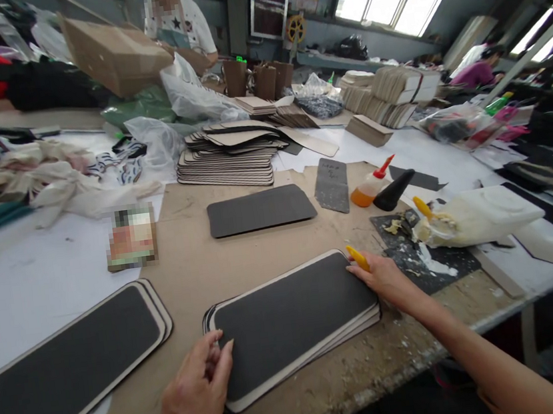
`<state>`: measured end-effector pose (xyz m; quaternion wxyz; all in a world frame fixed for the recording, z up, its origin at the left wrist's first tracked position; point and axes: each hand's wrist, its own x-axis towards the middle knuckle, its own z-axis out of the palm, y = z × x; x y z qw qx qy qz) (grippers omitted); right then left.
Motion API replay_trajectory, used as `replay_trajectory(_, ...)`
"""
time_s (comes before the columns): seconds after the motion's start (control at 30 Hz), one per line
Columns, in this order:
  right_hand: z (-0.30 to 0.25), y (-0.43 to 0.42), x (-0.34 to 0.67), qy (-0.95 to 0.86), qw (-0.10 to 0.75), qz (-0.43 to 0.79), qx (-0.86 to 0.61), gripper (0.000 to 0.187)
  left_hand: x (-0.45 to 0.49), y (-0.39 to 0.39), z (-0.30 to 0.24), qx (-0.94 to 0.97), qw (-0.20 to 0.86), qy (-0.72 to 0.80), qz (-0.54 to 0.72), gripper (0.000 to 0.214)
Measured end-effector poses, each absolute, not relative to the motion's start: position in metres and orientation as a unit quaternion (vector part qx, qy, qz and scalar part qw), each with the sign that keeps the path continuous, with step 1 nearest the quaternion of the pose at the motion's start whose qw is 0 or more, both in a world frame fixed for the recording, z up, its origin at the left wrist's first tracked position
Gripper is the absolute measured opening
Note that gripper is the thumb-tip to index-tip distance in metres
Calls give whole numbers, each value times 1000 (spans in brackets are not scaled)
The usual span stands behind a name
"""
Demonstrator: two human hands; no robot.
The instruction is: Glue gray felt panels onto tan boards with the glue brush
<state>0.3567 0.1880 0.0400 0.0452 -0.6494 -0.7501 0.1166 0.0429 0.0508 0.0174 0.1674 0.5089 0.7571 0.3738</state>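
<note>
A stack of black rounded panels with pale edges (290,319) lies on the brown board in front of me. My left hand (198,388) rests on its near left end, fingers bent onto the top panel. At the far right end my right hand (383,274) touches the stack and holds a yellow brush handle (357,257). A second stack of black panels (69,367) lies at the left.
A single black panel (260,209) and a grey piece (331,185) lie further back. An orange glue bottle (369,187), a black cone (394,191) and a white glue-smeared bag (474,216) sit at the right. Piles of cardboard blanks (230,155) and a person stand behind.
</note>
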Motion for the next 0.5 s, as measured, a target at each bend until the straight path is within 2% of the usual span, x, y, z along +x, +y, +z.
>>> replay_trajectory(0.27, 41, 191, 355, -750, 19, 101, -654, 23, 44, 51, 15, 505, 172, 756, 380, 25)
replay_trajectory(0.5, 27, 186, 366, -763, 49, 66, -641, 21, 39, 53, 28, 478, 234, 762, 368, 20)
